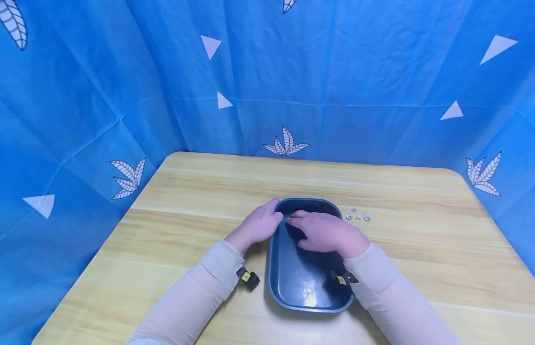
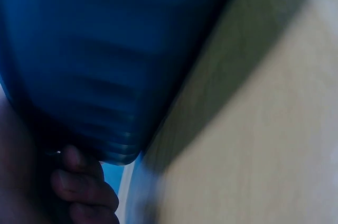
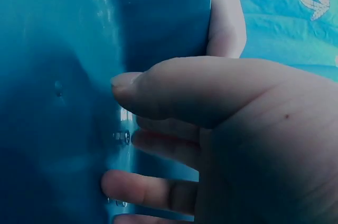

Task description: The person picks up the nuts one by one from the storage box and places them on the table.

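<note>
Tray (image 1: 293,273), dark blue and steep-walled, standing on a wooden table (image 1: 422,268). Nearest the viewer, the wrist camera (image 1: 350,277) on the right arm overhangs the right wall; a lowered wrist might knock that wall and shift the vessel. Beyond it, the right hand (image 1: 327,232) reaches inside, thumb and fingers spread apart. In the right wrist view, a metal nut (image 3: 122,138) lies at one fingertip, apparently not pinched; whether skin touches it cannot be told. A sideways push would probably send it skidding across the smooth surface. A second metal piece (image 3: 121,202), partly hidden by a finger, could be nudged likewise. Farther on, the left hand (image 1: 258,224) grips the left wall near its far corner, thumb over the rim; an uneven pull may tip the tray and set its contents sliding. Four small metal pieces (image 1: 367,218) lie just outside the right wall, where a rightward drag would likely scatter them. A blue curtain (image 1: 379,134) backs the table.
</note>
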The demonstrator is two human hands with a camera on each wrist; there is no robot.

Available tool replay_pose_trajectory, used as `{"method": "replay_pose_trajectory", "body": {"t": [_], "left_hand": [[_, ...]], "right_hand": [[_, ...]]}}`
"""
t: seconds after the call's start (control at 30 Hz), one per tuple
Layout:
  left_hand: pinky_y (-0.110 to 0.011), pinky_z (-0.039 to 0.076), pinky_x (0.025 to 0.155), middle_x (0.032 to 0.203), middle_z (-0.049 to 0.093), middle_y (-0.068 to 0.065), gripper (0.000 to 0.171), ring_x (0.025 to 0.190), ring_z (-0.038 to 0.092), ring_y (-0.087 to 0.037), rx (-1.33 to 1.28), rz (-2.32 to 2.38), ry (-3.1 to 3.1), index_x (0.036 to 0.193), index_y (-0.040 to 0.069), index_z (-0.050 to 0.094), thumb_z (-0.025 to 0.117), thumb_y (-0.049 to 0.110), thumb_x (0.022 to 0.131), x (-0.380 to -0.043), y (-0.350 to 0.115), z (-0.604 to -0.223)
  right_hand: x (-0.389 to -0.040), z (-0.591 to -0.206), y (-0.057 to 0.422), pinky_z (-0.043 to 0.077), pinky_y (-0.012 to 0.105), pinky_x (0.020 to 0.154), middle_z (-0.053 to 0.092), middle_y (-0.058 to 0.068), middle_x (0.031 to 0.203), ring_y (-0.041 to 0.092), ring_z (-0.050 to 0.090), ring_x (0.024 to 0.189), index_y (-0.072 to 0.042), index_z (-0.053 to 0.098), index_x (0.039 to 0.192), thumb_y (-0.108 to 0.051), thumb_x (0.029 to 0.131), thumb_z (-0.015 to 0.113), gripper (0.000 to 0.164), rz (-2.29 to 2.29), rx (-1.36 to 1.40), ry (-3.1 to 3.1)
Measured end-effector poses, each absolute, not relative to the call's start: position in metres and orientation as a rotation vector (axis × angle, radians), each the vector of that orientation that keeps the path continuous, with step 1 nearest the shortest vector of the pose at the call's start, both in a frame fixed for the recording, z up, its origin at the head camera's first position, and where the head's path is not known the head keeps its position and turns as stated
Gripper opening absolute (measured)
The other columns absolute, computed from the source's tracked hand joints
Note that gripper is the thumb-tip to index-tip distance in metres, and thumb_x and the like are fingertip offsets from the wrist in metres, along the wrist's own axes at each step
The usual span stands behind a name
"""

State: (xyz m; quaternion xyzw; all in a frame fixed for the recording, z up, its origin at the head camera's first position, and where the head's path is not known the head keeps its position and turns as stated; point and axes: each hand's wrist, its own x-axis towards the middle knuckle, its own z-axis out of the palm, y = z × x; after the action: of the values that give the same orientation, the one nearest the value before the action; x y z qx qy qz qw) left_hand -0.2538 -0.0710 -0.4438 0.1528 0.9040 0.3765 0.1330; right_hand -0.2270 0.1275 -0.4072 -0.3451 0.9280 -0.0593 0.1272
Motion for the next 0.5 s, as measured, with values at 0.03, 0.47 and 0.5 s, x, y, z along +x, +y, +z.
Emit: {"method": "replay_pose_trajectory", "body": {"t": [0.03, 0.47, 0.5], "left_hand": [[-0.051, 0.04, 0.11, 0.145, 0.055, -0.007, 0.049, 0.131, 0.051, -0.026, 0.447, 1.098, 2.621, 0.148, 0.013, 0.047, 0.037, 0.033, 0.105, -0.2538, -0.0713, -0.4436], [-0.044, 0.048, 0.086, 0.1, 0.061, -0.002, 0.024, 0.097, 0.056, -0.025, 0.472, 1.15, 2.601, 0.117, 0.021, 0.057, 0.039, 0.03, 0.104, -0.2549, -0.0733, -0.4446], [-0.043, 0.048, 0.086, 0.1, 0.061, -0.001, 0.024, 0.098, 0.056, -0.024, 0.474, 1.149, 2.603, 0.117, 0.021, 0.057, 0.039, 0.03, 0.103, -0.255, -0.0734, -0.445]], "right_hand": [[-0.2267, -0.4068, 0.1272, 0.046, 0.042, 0.106, 0.055, 0.01, 0.142, 0.025, 0.055, 0.127, -0.005, 0.057, 0.143, -0.022, 0.091, 0.072, 0.057, -0.172, -1.016, 2.695], [-0.2258, -0.4097, 0.127, 0.053, 0.034, 0.091, 0.062, 0.0, 0.114, 0.015, 0.056, 0.098, -0.012, 0.069, 0.129, -0.014, 0.088, 0.075, 0.042, -0.191, -1.034, 2.728], [-0.226, -0.4102, 0.1272, 0.053, 0.034, 0.089, 0.062, 0.0, 0.112, 0.015, 0.056, 0.097, -0.012, 0.069, 0.126, -0.013, 0.087, 0.075, 0.039, -0.203, -1.032, 2.729]]}}
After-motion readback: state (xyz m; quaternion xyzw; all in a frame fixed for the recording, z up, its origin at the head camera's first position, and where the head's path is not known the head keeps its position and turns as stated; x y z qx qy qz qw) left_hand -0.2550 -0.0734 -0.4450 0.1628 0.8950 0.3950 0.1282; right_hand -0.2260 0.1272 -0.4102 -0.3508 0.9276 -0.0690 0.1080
